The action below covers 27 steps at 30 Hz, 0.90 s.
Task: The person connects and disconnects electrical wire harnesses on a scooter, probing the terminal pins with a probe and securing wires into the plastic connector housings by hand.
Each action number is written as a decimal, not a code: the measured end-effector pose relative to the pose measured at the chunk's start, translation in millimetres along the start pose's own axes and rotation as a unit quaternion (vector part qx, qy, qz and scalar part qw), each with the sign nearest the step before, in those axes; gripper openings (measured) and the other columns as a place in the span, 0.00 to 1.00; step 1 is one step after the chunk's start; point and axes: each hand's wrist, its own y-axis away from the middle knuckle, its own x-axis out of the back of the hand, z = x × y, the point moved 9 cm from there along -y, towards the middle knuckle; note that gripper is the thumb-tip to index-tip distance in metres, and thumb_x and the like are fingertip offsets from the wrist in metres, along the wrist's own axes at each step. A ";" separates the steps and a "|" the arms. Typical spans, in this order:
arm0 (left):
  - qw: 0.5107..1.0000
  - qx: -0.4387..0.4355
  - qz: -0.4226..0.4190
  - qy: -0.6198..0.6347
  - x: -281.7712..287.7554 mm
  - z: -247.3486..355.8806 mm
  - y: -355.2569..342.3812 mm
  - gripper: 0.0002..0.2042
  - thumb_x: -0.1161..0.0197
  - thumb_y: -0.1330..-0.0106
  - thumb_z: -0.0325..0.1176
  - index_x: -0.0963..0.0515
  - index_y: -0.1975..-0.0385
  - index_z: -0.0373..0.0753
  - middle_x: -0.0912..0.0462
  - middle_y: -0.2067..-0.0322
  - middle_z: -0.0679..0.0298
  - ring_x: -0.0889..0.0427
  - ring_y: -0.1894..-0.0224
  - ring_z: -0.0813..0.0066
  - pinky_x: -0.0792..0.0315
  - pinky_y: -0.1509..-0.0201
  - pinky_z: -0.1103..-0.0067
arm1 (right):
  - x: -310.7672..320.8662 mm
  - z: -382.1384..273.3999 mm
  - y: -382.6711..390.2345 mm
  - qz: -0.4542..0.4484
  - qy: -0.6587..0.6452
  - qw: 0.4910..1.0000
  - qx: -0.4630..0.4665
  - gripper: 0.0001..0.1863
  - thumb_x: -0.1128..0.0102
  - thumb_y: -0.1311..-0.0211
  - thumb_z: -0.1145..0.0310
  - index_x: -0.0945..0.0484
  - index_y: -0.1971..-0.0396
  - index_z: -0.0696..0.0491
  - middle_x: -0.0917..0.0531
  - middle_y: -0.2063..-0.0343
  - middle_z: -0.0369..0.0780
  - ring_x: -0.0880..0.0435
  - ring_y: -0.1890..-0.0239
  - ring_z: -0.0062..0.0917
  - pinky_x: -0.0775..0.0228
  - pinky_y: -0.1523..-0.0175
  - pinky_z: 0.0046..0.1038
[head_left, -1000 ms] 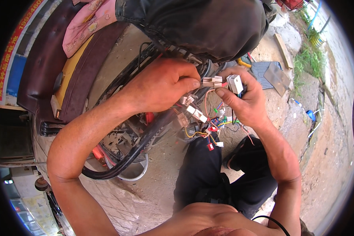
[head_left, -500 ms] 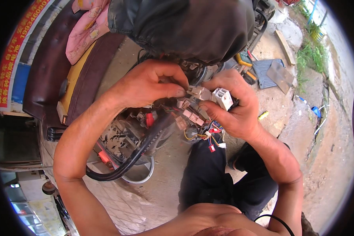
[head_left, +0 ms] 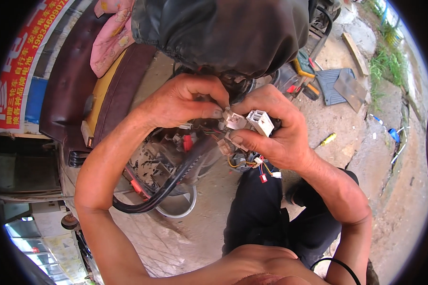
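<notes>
My right hand [head_left: 283,130] is closed round a white multi-slot wire connector [head_left: 260,122], its slotted end facing up. Its thumb presses on smaller pale connectors just below. Between the two hands sits a second, dirtier white connector [head_left: 234,120]. My left hand [head_left: 190,99] pinches thumb and forefinger together at this connector's left edge; what lies between those fingertips is too small to make out. Below hang thin coloured wires ending in small plugs, one of them a red plug [head_left: 263,178].
A black padded cover [head_left: 218,35] bulges just beyond my hands. A thick black curved tube [head_left: 176,183] runs below them at left, over a round pale container [head_left: 178,209]. On the ground at right lie a yellow-handled screwdriver [head_left: 328,139], a multimeter [head_left: 303,65] and a dark mat [head_left: 332,85].
The whole view has shifted slightly, so the surroundings sit further right. My right hand has brought the white connector left, nearer my left fingertips, and tilted it a little. Both hands keep their grips.
</notes>
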 end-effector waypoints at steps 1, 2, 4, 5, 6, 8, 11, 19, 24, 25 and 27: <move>1.000 -0.005 0.002 0.004 0.2 0.4 0.3 0.10 0.35 0.39 0.18 0.17 0.59 0.32 0.19 0.59 0.61 0.21 0.52 0.70 0.30 0.44 0.74 | -0.4 -0.5 -0.3 -0.001 -0.008 1.000 0.004 0.19 0.24 0.53 0.78 0.16 0.58 0.55 0.17 0.63 0.38 0.18 0.60 0.28 0.26 0.54 0.28; 1.000 -0.003 0.002 0.002 -0.1 0.0 0.6 0.10 0.35 0.39 0.18 0.17 0.59 0.32 0.19 0.59 0.61 0.21 0.52 0.70 0.30 0.44 0.74 | -0.9 -1.2 -0.5 -0.003 -0.016 1.000 0.008 0.19 0.24 0.53 0.78 0.16 0.58 0.55 0.17 0.62 0.38 0.18 0.59 0.28 0.26 0.53 0.28; 1.000 -0.010 0.005 0.009 -0.3 0.3 1.2 0.10 0.34 0.39 0.19 0.17 0.58 0.32 0.19 0.58 0.61 0.21 0.52 0.69 0.30 0.44 0.74 | -0.7 -0.6 0.2 -0.004 -0.019 1.000 0.003 0.19 0.24 0.53 0.78 0.16 0.58 0.55 0.17 0.62 0.38 0.18 0.59 0.27 0.26 0.53 0.28; 1.000 -0.008 0.005 0.009 -0.6 -0.6 1.1 0.10 0.34 0.39 0.19 0.17 0.58 0.32 0.19 0.58 0.61 0.21 0.52 0.69 0.30 0.44 0.74 | -1.4 0.7 0.6 -0.006 -0.020 1.000 -0.003 0.20 0.24 0.53 0.78 0.16 0.57 0.55 0.17 0.62 0.38 0.18 0.59 0.27 0.26 0.53 0.28; 1.000 -0.018 0.009 -0.001 -0.2 0.7 1.0 0.09 0.34 0.39 0.19 0.18 0.59 0.33 0.19 0.60 0.64 0.21 0.54 0.74 0.29 0.47 0.77 | -2.4 0.9 0.8 -0.005 -0.022 1.000 -0.003 0.20 0.24 0.53 0.78 0.16 0.57 0.55 0.17 0.62 0.38 0.18 0.59 0.27 0.26 0.53 0.28; 0.999 -0.029 0.012 -0.011 -0.8 3.1 -0.3 0.08 0.33 0.38 0.20 0.19 0.60 0.34 0.19 0.62 0.67 0.21 0.56 0.79 0.28 0.49 0.79 | -2.0 2.3 1.3 0.000 -0.031 0.999 -0.020 0.20 0.24 0.53 0.78 0.16 0.57 0.54 0.17 0.62 0.38 0.18 0.59 0.27 0.26 0.53 0.28; 0.999 -0.028 0.017 -0.018 -0.5 3.8 -0.4 0.08 0.33 0.38 0.20 0.18 0.61 0.35 0.18 0.62 0.67 0.21 0.57 0.78 0.28 0.49 0.79 | -2.8 0.5 0.3 -0.002 -0.029 1.000 -0.007 0.20 0.23 0.53 0.78 0.16 0.57 0.54 0.17 0.62 0.38 0.18 0.59 0.27 0.27 0.53 0.27; 1.000 -0.004 0.006 -0.027 -0.3 2.4 0.7 0.11 0.35 0.42 0.17 0.17 0.59 0.32 0.18 0.58 0.61 0.20 0.52 0.70 0.29 0.45 0.74 | -2.5 1.1 0.5 0.001 -0.027 1.000 -0.011 0.21 0.23 0.53 0.77 0.15 0.56 0.53 0.17 0.63 0.38 0.18 0.60 0.26 0.27 0.54 0.27; 1.000 -0.011 0.011 -0.024 -0.8 3.2 -0.1 0.11 0.36 0.42 0.16 0.17 0.60 0.32 0.18 0.59 0.62 0.20 0.54 0.71 0.28 0.47 0.76 | -2.1 1.6 0.1 -0.002 -0.027 1.000 -0.013 0.21 0.23 0.53 0.76 0.16 0.55 0.53 0.18 0.64 0.38 0.18 0.61 0.26 0.27 0.55 0.27; 0.999 -0.016 0.010 -0.026 -0.9 4.0 0.0 0.12 0.36 0.43 0.15 0.17 0.60 0.32 0.19 0.59 0.62 0.20 0.54 0.71 0.28 0.47 0.76 | -2.6 1.8 0.1 -0.005 -0.022 1.000 -0.012 0.21 0.23 0.53 0.76 0.16 0.55 0.53 0.18 0.64 0.38 0.18 0.61 0.26 0.27 0.55 0.27; 0.999 -0.016 0.010 -0.028 -0.9 5.5 0.2 0.12 0.36 0.43 0.15 0.17 0.60 0.32 0.19 0.60 0.62 0.20 0.55 0.72 0.28 0.47 0.76 | -3.0 1.5 -0.4 -0.008 -0.018 1.000 -0.010 0.21 0.22 0.53 0.76 0.16 0.55 0.53 0.18 0.64 0.38 0.18 0.61 0.26 0.27 0.55 0.27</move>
